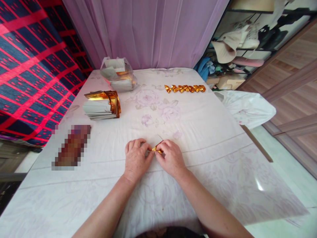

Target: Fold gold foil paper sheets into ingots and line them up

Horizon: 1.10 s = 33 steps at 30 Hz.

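Between my hands, near the middle of the table, is a small piece of gold foil paper (157, 149), partly folded, with a thin edge sticking up. My left hand (138, 155) pinches its left side, thumb and forefinger together. From the right, my right hand (171, 156) grips the other side with thumb and fingers. The fingers hide much of the paper. Farther back on the right lies a row of folded gold foil pieces (185, 89). A stack of foil paper sheets (99, 110), white backs up with gold showing, sits at the left.
Behind the stack stands a clear plastic bag (117, 74) holding more sheets. A pixelated dark red object (73, 145) lies at the table's left. The flowered tablecloth (158, 114) reaches a purple curtain (148, 36). Shelves with a cap (226, 49) and shoes are at right.
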{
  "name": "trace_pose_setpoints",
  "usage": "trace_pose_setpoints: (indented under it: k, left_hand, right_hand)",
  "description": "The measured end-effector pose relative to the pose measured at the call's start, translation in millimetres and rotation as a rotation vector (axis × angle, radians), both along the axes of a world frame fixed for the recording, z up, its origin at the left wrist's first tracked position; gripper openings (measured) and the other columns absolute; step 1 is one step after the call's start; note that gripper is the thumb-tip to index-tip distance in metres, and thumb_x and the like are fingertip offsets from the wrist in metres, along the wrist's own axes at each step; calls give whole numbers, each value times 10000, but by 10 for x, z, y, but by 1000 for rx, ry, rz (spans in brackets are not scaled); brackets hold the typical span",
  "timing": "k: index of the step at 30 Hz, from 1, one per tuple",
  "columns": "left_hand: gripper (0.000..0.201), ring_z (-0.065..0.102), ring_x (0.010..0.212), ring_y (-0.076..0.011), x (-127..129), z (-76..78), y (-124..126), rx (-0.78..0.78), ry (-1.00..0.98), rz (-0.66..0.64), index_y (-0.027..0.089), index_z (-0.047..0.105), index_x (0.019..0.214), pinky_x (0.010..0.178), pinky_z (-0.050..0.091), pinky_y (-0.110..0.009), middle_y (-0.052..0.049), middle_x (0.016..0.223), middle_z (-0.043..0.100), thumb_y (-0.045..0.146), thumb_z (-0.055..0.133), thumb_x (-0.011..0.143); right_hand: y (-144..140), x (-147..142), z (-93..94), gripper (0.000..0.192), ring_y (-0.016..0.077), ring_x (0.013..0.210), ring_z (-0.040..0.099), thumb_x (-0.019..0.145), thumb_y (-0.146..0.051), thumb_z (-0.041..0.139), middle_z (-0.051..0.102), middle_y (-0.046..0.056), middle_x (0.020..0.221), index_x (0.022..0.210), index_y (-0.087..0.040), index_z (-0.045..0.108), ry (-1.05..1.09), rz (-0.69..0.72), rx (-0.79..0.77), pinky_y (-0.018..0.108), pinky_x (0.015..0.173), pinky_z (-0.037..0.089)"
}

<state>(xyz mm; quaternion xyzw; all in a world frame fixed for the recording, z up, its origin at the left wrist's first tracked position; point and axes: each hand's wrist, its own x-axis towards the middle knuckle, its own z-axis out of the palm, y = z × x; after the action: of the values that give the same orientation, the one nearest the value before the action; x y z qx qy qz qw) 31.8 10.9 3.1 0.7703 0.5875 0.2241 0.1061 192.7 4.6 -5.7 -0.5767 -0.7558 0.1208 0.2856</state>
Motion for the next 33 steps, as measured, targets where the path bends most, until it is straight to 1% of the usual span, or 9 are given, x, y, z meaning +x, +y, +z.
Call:
trace_pose_setpoints:
  k: [5, 11, 15, 26, 28, 30, 32, 33]
  left_hand:
    - [39, 520, 1026, -279, -5, -21, -8, 16, 1, -5, 253, 682, 835, 948, 398, -487, -67, 1086, 631, 259, 645, 826]
    - [52, 524, 1050, -279, -33, -25, 2, -22, -15, -14, 257, 688, 844, 962, 392, -488, -61, 1106, 629, 251, 637, 835]
    - [82, 529, 1072, -279, -55, -14, 14, -63, -47, -18, 259, 699, 845, 972, 388, -498, -57, 1115, 632, 231, 623, 837]
    - [213, 535, 1111, -263, -112, -31, 30, -123, -106, -39, 270, 732, 869, 1004, 369, -492, -47, 1136, 639, 155, 555, 841]
    - [232, 537, 1111, -264, -114, -29, 30, -115, -113, -39, 272, 736, 872, 1005, 367, -492, -45, 1133, 642, 142, 547, 835]
    - [238, 540, 1111, -265, -108, -26, 28, -107, -118, -39, 273, 736, 871, 1005, 366, -494, -44, 1130, 644, 136, 546, 826]
    - [228, 543, 1110, -264, -96, -22, 27, -98, -122, -36, 269, 733, 867, 1006, 367, -494, -45, 1129, 644, 139, 551, 821]
    - [216, 546, 1106, -263, -91, -20, 26, -94, -123, -33, 266, 731, 864, 1007, 367, -494, -46, 1127, 644, 144, 559, 819]
  right_hand:
    - [7, 7, -7, 89, 180, 791, 592, 814, -179, 671, 619, 21, 816, 751, -218, 622, 14, -8, -32, 310, 733, 429]
    - [32, 88, -31, 110, 158, 811, 606, 811, -117, 666, 648, 5, 846, 782, -222, 652, 148, 66, -70, 294, 757, 450]
    - [51, 149, -32, 162, 149, 829, 619, 813, -60, 626, 655, 7, 869, 811, -217, 663, 183, 124, -88, 288, 770, 469]
    - [66, 217, -32, 173, 161, 867, 621, 841, -65, 578, 656, 31, 923, 852, -216, 661, 148, 184, -99, 301, 787, 481]
    - [64, 196, -13, 161, 164, 856, 616, 847, -78, 564, 651, 32, 909, 844, -212, 653, 137, 183, -97, 304, 778, 476]
    - [57, 147, 11, 109, 166, 820, 606, 851, -120, 581, 639, 29, 869, 818, -205, 641, 115, 158, -97, 305, 756, 465]
    - [47, 78, 31, 74, 169, 778, 590, 851, -194, 627, 617, 23, 815, 778, -204, 624, 68, 89, -94, 307, 731, 447]
    - [42, 43, 36, 98, 172, 765, 580, 848, -225, 646, 605, 22, 795, 757, -205, 617, 30, 42, -84, 309, 723, 437]
